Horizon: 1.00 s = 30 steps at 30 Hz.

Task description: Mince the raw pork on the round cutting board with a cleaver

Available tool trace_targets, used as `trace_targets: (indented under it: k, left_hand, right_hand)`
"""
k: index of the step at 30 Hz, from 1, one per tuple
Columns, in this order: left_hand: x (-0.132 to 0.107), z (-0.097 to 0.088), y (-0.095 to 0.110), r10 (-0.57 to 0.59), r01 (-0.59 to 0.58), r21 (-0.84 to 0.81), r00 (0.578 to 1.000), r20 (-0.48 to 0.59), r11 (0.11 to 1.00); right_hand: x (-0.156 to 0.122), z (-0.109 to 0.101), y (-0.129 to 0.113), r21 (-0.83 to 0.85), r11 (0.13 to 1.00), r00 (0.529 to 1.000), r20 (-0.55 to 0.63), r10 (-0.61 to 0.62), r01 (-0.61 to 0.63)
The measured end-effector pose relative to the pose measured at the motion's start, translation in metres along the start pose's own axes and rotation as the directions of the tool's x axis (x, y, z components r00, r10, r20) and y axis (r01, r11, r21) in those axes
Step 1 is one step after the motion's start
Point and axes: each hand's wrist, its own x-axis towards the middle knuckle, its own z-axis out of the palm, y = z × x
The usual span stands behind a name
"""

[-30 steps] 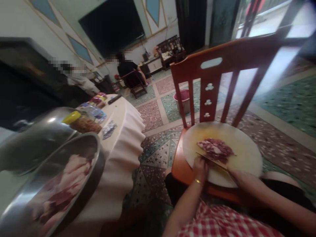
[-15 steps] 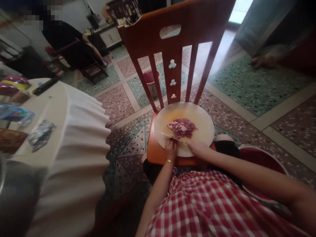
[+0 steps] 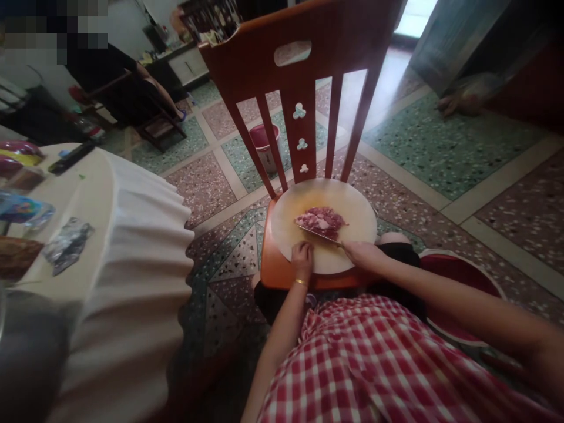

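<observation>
A round pale cutting board [image 3: 352, 200] lies on the seat of an orange wooden chair [image 3: 308, 35] in front of me. A small heap of raw red meat [image 3: 321, 220] sits in the board's middle. My right hand [image 3: 363, 254] is closed round the handle of a knife [image 3: 319, 234], whose blade runs left along the near edge of the meat. My left hand [image 3: 302, 258], with a gold bangle at the wrist, rests curled on the board's near edge just below the blade. I cannot make out anything in it.
A round table with a white frilled cloth [image 3: 127, 247] stands at my left, holding packets and a remote [image 3: 70, 157]. A pink bucket [image 3: 263, 141] stands on the tiled floor behind the chair. A red basin [image 3: 458, 282] sits by my right knee. A person sits far left.
The view has swung from the table and steel bowls to the chair. The knife blade has shifted closer to the meat, and my left hand has dropped back from the blade.
</observation>
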Motion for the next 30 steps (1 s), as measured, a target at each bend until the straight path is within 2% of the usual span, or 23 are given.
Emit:
trace_targets:
  k: [5,9,12,16,19,22,27,30]
  left_hand:
    - [-0.004,-0.008,0.002,-0.022,0.02,-0.044,0.999,-0.047,0.999]
    - [-0.008,-0.003,-0.005,0.021,-0.022,0.009,1.0,0.018,1.0]
    - [-0.008,0.003,-0.009,0.046,-0.048,0.061,0.998,0.041,0.997]
    - [-0.007,0.005,-0.011,0.049,-0.055,0.106,0.997,0.057,0.993]
    - [-0.007,0.004,-0.011,0.052,-0.06,0.128,0.997,0.065,0.99]
    - [-0.006,0.004,-0.01,0.069,-0.074,0.128,0.997,0.041,0.989]
    - [-0.002,0.002,-0.006,-0.011,0.01,0.016,1.0,0.017,1.0]
    - [-0.004,-0.003,-0.005,-0.043,0.042,-0.056,0.999,-0.013,0.998]
  right_hand:
    - [-0.006,0.0,-0.013,-0.003,0.999,0.999,-0.012,-0.037,0.037]
    - [-0.001,0.009,-0.024,-0.015,0.998,0.998,-0.017,-0.062,0.062]
    - [0.017,0.009,-0.032,-0.001,0.996,0.995,-0.03,-0.095,0.095]
    - [0.055,0.001,-0.059,0.035,0.989,0.989,-0.047,-0.142,0.144]
    - [0.063,-0.002,-0.071,0.045,0.985,0.985,-0.06,-0.163,0.166]
    - [0.044,0.001,-0.055,0.041,0.985,0.985,-0.061,-0.164,0.167]
    - [0.007,0.004,-0.01,-0.015,1.0,1.0,-0.025,0.008,-0.008]
    - [0.001,0.002,-0.01,-0.023,1.0,0.999,-0.04,0.001,-0.002]
